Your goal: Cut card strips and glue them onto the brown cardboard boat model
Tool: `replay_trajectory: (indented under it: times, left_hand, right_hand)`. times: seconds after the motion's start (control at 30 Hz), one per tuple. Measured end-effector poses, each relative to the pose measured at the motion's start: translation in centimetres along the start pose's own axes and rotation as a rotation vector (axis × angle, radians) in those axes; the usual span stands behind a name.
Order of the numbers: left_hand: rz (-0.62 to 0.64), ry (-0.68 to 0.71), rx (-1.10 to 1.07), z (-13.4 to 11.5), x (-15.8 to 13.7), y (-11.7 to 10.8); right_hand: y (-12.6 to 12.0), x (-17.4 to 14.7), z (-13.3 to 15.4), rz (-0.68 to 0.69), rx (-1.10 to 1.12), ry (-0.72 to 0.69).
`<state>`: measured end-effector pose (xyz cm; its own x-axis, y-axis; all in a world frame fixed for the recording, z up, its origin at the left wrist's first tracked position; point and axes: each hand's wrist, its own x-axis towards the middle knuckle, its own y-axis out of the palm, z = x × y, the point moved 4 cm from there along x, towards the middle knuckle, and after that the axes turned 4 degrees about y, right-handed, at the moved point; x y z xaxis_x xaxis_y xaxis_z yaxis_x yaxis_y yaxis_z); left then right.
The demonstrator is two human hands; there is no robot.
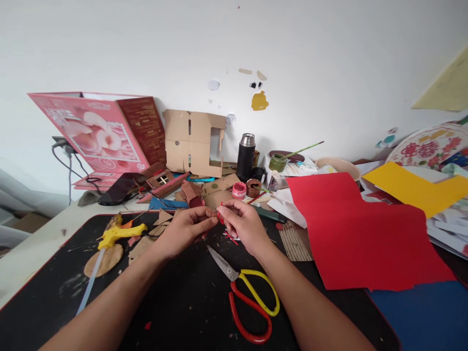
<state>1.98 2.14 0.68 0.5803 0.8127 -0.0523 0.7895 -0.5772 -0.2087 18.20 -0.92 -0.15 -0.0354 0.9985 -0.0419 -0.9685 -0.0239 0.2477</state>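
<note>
My left hand (193, 225) and my right hand (241, 222) meet above the black mat, fingertips nearly touching. Pinched in both is a small red paper piece (220, 214), mostly covered by the fingers, so its shape is unclear. Thin red paper strips (231, 238) lie on the mat just below my right hand. Closer to me rest scissors (234, 275) with one yellow and one red handle, blades pointing up toward my hands. Cardboard scraps (141, 249) lie beside my left forearm.
A yellow glue gun (119, 234) with its glue stick sits at left. Red paper (369, 234) covers the right side. Behind my hands stand paint jars (239, 190), a black thermos (246, 158), a cardboard panel (193, 144) and a pink box (98, 134).
</note>
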Motion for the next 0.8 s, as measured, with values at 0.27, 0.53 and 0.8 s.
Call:
replay_trajectory:
  times: [0.27, 0.53, 0.8]
  left_hand:
    - [-0.001, 0.027, -0.01, -0.1, 0.1, 0.1]
    - [-0.046, 0.023, -0.085, 0.1, 0.1, -0.2]
    - [-0.045, 0.041, -0.177, 0.4, 0.1, -0.2]
  right_hand:
    - [0.0, -0.1, 0.1, -0.006, -0.004, -0.01]
    - [-1.2, 0.3, 0.5, -0.108, 0.079, -0.057]
    - [-1.4, 0.5, 0.5, -0.105, 0.113, -0.074]
